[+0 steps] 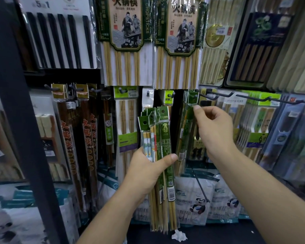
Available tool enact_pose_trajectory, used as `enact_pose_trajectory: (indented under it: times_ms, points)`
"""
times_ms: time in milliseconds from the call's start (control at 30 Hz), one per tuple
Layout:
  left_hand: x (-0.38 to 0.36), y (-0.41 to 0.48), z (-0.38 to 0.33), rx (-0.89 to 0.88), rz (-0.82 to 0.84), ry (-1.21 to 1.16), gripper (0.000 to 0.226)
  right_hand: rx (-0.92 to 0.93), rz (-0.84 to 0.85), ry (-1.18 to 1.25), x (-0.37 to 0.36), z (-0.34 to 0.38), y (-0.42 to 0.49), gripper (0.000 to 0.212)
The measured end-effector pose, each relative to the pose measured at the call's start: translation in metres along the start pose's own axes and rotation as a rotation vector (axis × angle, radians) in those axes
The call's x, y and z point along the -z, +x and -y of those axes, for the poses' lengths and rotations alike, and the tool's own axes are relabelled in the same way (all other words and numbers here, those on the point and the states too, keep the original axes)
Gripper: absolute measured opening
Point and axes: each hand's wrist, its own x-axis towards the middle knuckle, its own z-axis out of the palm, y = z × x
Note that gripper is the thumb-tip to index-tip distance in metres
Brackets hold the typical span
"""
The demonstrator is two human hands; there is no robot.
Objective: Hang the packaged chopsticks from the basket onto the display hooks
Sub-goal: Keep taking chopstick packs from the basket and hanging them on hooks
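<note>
Packaged chopsticks in green wrappers, a bundle of packs (163, 147), stand upright in the left hand (148, 171), low in the middle of the display. The hand grips the bundle about halfway down, thumb lying across the front wrapper and fingers curled round the back. The punched green tops fan out above the hand, and the bare bamboo tips stick out below it.

Just to the right, more of the same green packs, the hanging packs (187, 124), dangle from the rack by their tops. The right hand (213, 127) is at the front one, the thumb tip pressed to the wrapper just under its punched top and the other fingers curled in beside it, so it seems to pinch that pack. The peg they hang on is hidden behind the tops.

Further right, two bare hooks (217, 95) jut out from the rack. Above hang two large packs (127, 32) of pale chopsticks with printed figures, and black chopsticks (60, 37) at upper left. Long dark brown packs (74, 129) hang on the left beside a dark post (16, 103). White bags with pandas (197, 199) lie below.
</note>
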Motion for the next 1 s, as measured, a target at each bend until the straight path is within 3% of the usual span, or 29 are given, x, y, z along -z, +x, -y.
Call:
enact_pose_trajectory:
  times_ms: [100,167,267,333,500,700,1000]
  points:
    - [0.000,-0.001,0.000,-0.006,-0.012,0.028,0.071,0.043,-0.024,-0.014,0.004,0.001,-0.011,0.019]
    - [0.000,-0.001,0.000,-0.014,-0.003,0.021,0.068,0.103,0.092,-0.034,0.005,0.006,-0.023,0.020]
    - [-0.001,-0.004,-0.003,-0.075,0.075,-0.009,0.044,0.129,0.309,-0.041,0.001,0.014,-0.036,0.016]
    - [-0.002,-0.007,-0.005,-0.106,0.112,-0.018,0.036,0.125,0.337,-0.047,-0.001,0.017,-0.040,0.014]
    - [-0.002,-0.008,-0.007,-0.115,0.108,-0.015,0.032,0.093,0.321,0.003,0.000,0.017,-0.037,0.016]
    - [-0.001,-0.006,-0.005,-0.063,0.035,-0.075,0.018,0.023,0.154,0.123,0.007,0.020,-0.014,0.020]
    - [-0.001,-0.005,-0.002,-0.011,0.046,-0.110,0.030,0.034,0.074,0.121,0.006,0.014,0.001,0.025]
